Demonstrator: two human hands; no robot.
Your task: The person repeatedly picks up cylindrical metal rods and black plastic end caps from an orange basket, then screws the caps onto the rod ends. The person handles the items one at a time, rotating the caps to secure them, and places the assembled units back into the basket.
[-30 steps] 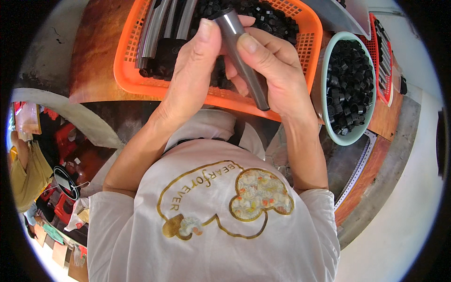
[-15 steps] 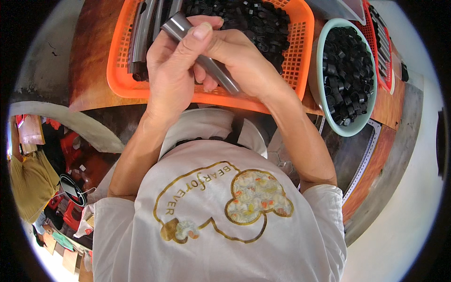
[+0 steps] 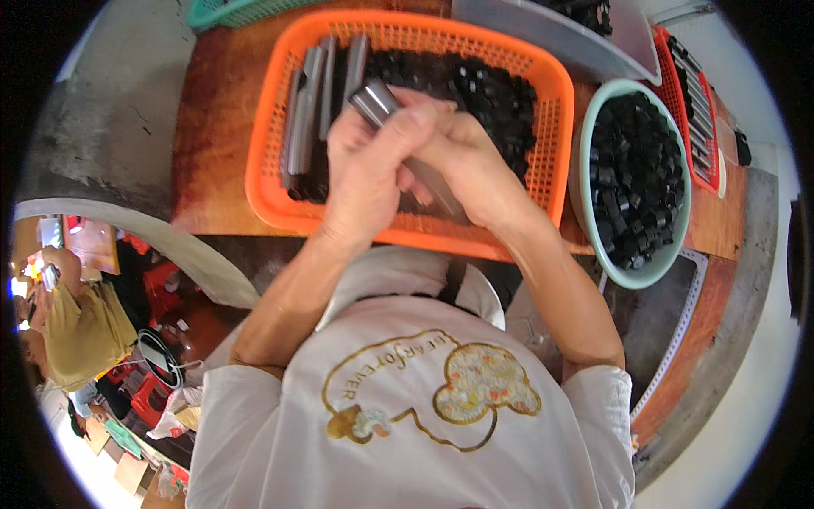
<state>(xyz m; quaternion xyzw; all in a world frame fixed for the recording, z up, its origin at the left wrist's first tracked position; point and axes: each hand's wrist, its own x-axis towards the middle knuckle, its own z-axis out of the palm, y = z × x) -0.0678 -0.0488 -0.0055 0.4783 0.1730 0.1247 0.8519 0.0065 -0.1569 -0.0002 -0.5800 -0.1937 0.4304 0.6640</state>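
Observation:
Both my hands are closed around a dark grey glossy tube [image 3: 373,102], held slantwise above the orange basket. My left hand [image 3: 363,174] wraps its upper left end, the thumb lying along it. My right hand [image 3: 475,161] grips further down, its fingers overlapping the left hand's; motion smears the tube's lower end. Below them the orange basket [image 3: 264,191] holds several long grey tubes [image 3: 305,110] standing along its left side. A heap of short black ring-like pieces [image 3: 492,93] fills its right part.
Right of the basket stands a pale green basin [image 3: 585,161] full of black rings. Behind it are a clear bin [image 3: 543,38] and a red basket [image 3: 674,85] with tubes. A green basket [image 3: 246,10] sits at the far left of the wooden table [image 3: 212,127]. Another person [image 3: 85,314] is at left.
The view has shifted, so the basket and table appear lower and further right. Both hands keep hold of the same tube, and the right hand and the tube's lower end are now blurred by motion.

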